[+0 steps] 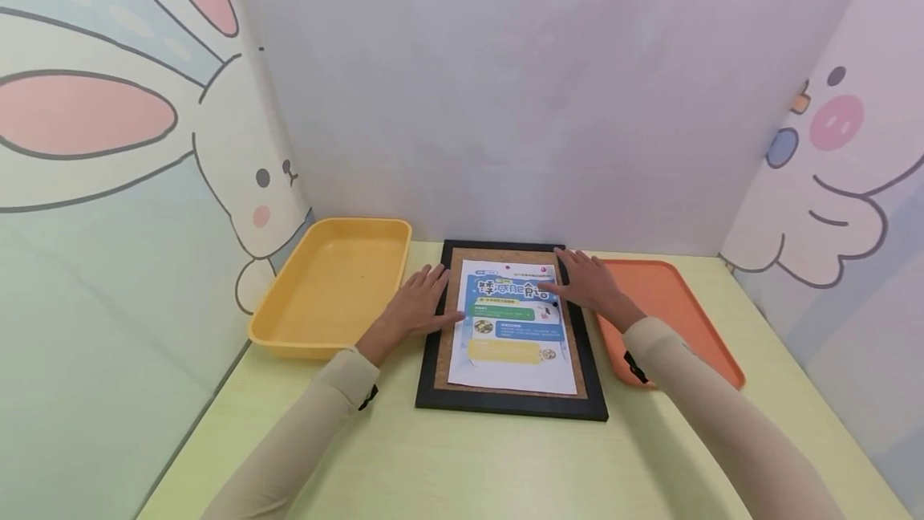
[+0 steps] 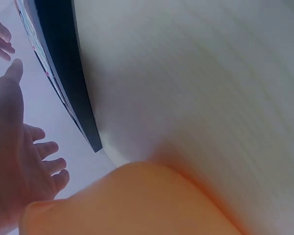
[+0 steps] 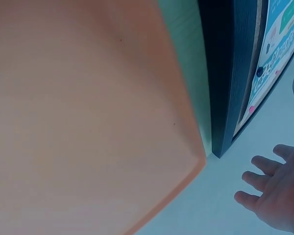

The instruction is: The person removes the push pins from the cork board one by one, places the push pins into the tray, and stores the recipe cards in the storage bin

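A cork board with a black frame [image 1: 512, 406] lies flat on the table, and a printed poster [image 1: 514, 375] with Chinese lettering covers most of its cork. A few small push pins show near the poster's top and right side, among them a pink pin [image 3: 252, 109] and a dark pin [image 3: 259, 72]. My left hand [image 1: 415, 305] is over the board's left edge with fingers spread and thumb pointing toward the poster. Over the upper right part of the board is my right hand [image 1: 593, 286], its fingers extended. Both hands appear raised above the board, gripping nothing.
To the left stands a yellow tray [image 1: 332, 279] with raised walls. An orange tray [image 1: 678, 303] lies to the right, partly behind my right forearm. Wall panels with cartoon animals [image 1: 238, 151] enclose the pale table [image 1: 462, 464] at the sides.
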Tool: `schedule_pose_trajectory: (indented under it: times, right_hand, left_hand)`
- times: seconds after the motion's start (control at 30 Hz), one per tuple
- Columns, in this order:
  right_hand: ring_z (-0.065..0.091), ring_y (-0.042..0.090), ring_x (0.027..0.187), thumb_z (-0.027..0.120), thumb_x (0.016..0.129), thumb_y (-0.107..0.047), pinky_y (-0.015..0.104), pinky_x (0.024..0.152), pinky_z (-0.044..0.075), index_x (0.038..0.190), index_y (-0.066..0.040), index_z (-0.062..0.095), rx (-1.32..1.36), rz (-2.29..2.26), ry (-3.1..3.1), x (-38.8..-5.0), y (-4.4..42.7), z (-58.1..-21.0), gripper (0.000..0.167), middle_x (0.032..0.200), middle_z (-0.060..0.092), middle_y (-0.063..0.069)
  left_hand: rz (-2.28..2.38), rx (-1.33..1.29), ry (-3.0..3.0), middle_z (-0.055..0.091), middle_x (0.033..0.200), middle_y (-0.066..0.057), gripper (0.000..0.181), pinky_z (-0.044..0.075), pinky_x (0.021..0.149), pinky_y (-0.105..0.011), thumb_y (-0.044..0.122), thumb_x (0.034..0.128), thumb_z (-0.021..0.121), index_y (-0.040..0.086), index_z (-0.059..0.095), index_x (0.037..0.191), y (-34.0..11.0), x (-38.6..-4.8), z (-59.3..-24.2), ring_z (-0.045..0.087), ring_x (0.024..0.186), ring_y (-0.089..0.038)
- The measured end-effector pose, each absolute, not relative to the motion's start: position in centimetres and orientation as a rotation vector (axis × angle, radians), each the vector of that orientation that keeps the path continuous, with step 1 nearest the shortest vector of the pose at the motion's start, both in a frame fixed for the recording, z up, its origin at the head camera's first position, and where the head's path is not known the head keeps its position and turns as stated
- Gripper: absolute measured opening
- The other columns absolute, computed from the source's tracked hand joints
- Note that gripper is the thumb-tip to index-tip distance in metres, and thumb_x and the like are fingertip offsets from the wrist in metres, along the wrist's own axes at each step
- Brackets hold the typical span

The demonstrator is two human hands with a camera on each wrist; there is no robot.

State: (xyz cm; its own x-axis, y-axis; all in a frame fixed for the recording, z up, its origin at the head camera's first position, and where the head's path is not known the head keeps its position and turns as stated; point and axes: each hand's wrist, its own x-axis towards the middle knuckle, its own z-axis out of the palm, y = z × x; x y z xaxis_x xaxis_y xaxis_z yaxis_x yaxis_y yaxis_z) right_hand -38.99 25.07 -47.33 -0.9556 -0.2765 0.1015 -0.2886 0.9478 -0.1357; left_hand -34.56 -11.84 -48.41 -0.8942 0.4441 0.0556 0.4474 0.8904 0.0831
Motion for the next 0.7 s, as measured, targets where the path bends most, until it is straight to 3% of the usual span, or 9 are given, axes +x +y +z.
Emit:
schedule_pose_trajectory:
  times: [0.47, 0.7]
  right_hand:
    - [0.046, 0.045, 0.140, 0.070, 0.092, -0.061, 0.065, 0.118, 0.030, 0.157, 0.001, 0.040, 0.503, 0.262, -2.981, -39.6, 24.7, -47.8, 0.095, 0.152, 0.050, 0.026]
    - [0.046, 0.043, 0.141, 0.066, 0.093, -0.066, 0.063, 0.118, 0.031, 0.157, -0.002, 0.042, 0.491, 0.274, -3.004, -40.0, 23.9, -48.2, 0.094, 0.153, 0.051, 0.022]
  left_hand:
    - [-0.063, -0.721, -3.014, 0.024, 0.171, -0.016, 0.101, 0.021, 0.127, -0.051, 0.076, 0.0959, 0.046, 0.004, 0.028, 0.164, -10.8, -34.3, -49.3, 0.021, 0.157, -0.038]
    - [-0.038, -0.708, -3.047, 0.021, 0.172, -0.015, 0.103, 0.019, 0.127, -0.049, 0.079, 0.0963, 0.040, 0.004, 0.023, 0.165, -10.3, -33.9, -49.9, 0.018, 0.158, -0.036]
